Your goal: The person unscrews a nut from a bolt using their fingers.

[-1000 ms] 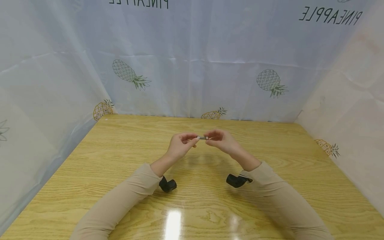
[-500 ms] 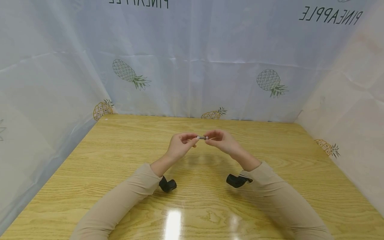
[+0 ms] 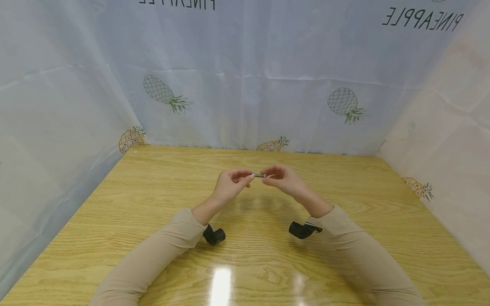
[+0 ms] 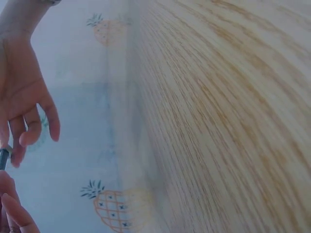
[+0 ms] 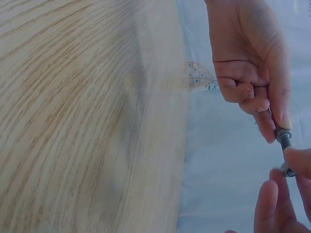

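Above the table, near the middle of the head view, both hands meet at a small metal bolt (image 3: 258, 175) that lies about level. My left hand (image 3: 228, 185) pinches its left end between thumb and fingers. The fingertips of my right hand (image 3: 285, 180) hold its right end. In the right wrist view the threaded shank (image 5: 286, 141) shows between two wider metal pieces, one at each hand. Which is the head and which a nut, I cannot tell. In the left wrist view only part of the bolt (image 4: 4, 158) shows at the frame edge.
The wood-grain table (image 3: 256, 263) spreads beneath both forearms. A white cloth printed with pineapples (image 3: 245, 114) closes off the back and both sides. Black wrist-camera mounts (image 3: 214, 236) hang below the sleeves.
The hands stay in place around the bolt. The right fingertips shift only very slightly at its right end.
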Action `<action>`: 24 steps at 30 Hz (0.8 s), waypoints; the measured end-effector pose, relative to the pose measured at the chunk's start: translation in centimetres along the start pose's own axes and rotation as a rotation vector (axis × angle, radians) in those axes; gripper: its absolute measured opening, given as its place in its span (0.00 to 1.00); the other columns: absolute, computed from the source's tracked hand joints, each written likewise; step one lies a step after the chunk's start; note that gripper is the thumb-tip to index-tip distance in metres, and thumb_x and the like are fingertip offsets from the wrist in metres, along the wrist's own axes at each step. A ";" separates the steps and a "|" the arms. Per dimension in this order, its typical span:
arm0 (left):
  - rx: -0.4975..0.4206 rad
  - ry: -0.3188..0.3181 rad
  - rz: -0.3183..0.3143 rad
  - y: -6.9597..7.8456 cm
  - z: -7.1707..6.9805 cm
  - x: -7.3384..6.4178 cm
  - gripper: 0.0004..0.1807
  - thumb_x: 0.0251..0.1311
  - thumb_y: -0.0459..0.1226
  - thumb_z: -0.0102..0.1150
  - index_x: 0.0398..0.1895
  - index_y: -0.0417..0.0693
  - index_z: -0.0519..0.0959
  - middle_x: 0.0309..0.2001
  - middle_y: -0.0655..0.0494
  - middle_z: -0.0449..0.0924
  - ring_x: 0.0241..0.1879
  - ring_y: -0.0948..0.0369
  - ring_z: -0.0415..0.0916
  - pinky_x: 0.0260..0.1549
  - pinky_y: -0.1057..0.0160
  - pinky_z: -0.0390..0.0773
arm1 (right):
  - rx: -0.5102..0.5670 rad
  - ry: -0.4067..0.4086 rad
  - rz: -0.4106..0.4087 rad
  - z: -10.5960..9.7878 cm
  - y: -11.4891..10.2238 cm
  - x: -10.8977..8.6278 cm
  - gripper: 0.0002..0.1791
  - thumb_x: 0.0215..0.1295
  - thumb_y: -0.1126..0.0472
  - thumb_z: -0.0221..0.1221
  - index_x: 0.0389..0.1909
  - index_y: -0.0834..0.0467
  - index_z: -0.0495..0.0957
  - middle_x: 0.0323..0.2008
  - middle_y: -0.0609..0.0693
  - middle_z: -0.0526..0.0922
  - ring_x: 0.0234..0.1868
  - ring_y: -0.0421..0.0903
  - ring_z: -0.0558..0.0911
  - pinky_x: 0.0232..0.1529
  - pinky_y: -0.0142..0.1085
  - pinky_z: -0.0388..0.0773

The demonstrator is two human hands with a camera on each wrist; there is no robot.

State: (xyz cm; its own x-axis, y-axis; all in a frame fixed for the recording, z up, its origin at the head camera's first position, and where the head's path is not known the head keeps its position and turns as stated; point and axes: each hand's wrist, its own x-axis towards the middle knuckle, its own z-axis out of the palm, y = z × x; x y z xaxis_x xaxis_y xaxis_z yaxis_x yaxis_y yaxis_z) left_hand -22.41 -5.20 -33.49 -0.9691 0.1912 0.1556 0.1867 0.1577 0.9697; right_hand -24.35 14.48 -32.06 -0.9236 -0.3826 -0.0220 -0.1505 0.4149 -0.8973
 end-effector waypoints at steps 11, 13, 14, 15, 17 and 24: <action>0.009 0.003 -0.010 1.1 0.0 -0.7 0.15 0.62 0.34 0.56 0.49 0.33 0.78 0.45 0.36 0.80 0.40 0.41 0.79 0.31 0.69 0.73 | -0.036 -0.066 0.045 0.0 -0.4 -0.3 0.22 0.70 0.52 0.51 0.59 0.60 0.71 0.50 0.63 0.80 0.51 0.60 0.77 0.59 0.55 0.67; 0.005 0.002 -0.010 1.1 -0.1 -0.7 0.15 0.62 0.34 0.56 0.49 0.33 0.78 0.45 0.36 0.80 0.41 0.40 0.79 0.32 0.68 0.73 | -0.010 -0.056 0.039 0.1 -0.4 -0.3 0.20 0.69 0.56 0.53 0.57 0.60 0.72 0.50 0.65 0.79 0.52 0.60 0.77 0.59 0.55 0.68; 0.002 0.001 -0.010 1.1 -0.1 -0.7 0.15 0.62 0.34 0.56 0.49 0.33 0.78 0.45 0.36 0.80 0.41 0.40 0.79 0.32 0.68 0.73 | 0.000 -0.050 0.029 0.2 -0.4 -0.3 0.20 0.68 0.57 0.54 0.57 0.60 0.71 0.51 0.65 0.79 0.52 0.60 0.77 0.58 0.55 0.68; 0.001 0.001 -0.009 1.1 -0.1 -0.7 0.16 0.62 0.34 0.56 0.49 0.33 0.78 0.45 0.36 0.80 0.41 0.39 0.79 0.32 0.68 0.73 | 0.016 -0.043 0.024 0.2 -0.4 -0.3 0.20 0.67 0.59 0.55 0.58 0.60 0.71 0.51 0.65 0.78 0.52 0.60 0.77 0.58 0.54 0.69; -0.001 -0.001 -0.011 1.2 -0.1 -0.7 0.16 0.62 0.34 0.56 0.49 0.33 0.78 0.46 0.35 0.80 0.42 0.39 0.78 0.32 0.69 0.73 | 0.034 -0.031 0.023 0.2 -0.4 -0.3 0.21 0.66 0.59 0.56 0.59 0.59 0.70 0.52 0.65 0.77 0.53 0.59 0.76 0.58 0.54 0.69; 0.005 0.005 -0.009 1.3 -0.1 -0.8 0.15 0.62 0.34 0.56 0.49 0.33 0.78 0.45 0.35 0.80 0.40 0.41 0.79 0.28 0.72 0.70 | 0.003 -0.034 0.044 0.1 -0.2 0.0 0.24 0.70 0.49 0.50 0.59 0.60 0.71 0.49 0.62 0.81 0.52 0.63 0.76 0.59 0.54 0.69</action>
State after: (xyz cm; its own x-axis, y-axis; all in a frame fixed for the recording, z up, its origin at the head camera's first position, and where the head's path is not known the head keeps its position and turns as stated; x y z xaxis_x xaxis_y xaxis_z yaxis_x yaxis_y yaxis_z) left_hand -21.39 -5.27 -32.37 -0.9716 0.1851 0.1474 0.1784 0.1639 0.9702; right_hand -24.24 14.28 -31.94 -0.9168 -0.3919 -0.0762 -0.1089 0.4291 -0.8966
